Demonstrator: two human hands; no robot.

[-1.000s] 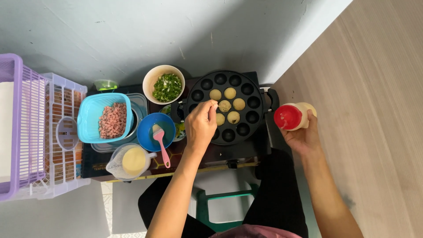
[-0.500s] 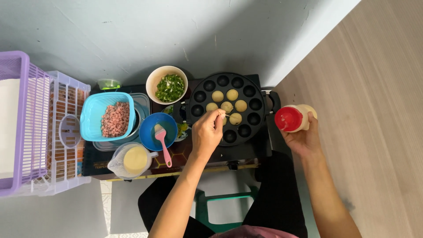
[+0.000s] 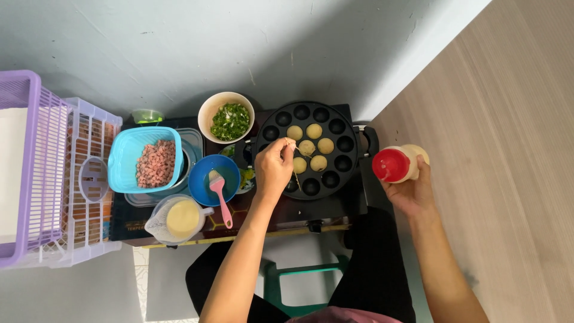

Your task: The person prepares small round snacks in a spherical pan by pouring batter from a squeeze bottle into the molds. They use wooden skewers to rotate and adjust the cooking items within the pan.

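We see, at far left, a purple basket (image 3: pixel 24 173), then a blue tub of chopped meat (image 3: pixel 146 160) and a batter jug (image 3: pixel 179 218). Our left hand (image 3: pixel 274 169) pinches a thin skewer (image 3: pixel 295 170) over the round black dumpling pan (image 3: pixel 311 149). Our right hand (image 3: pixel 412 191) wraps a red-capped squeeze bottle (image 3: pixel 397 164) just beside the pan.

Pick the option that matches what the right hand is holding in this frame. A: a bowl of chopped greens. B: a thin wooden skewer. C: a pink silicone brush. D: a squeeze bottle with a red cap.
D: the right hand is wrapped around a pale squeeze bottle with a red cap, held off to the side of the round black pan, while the left hand pinches the thin skewer.
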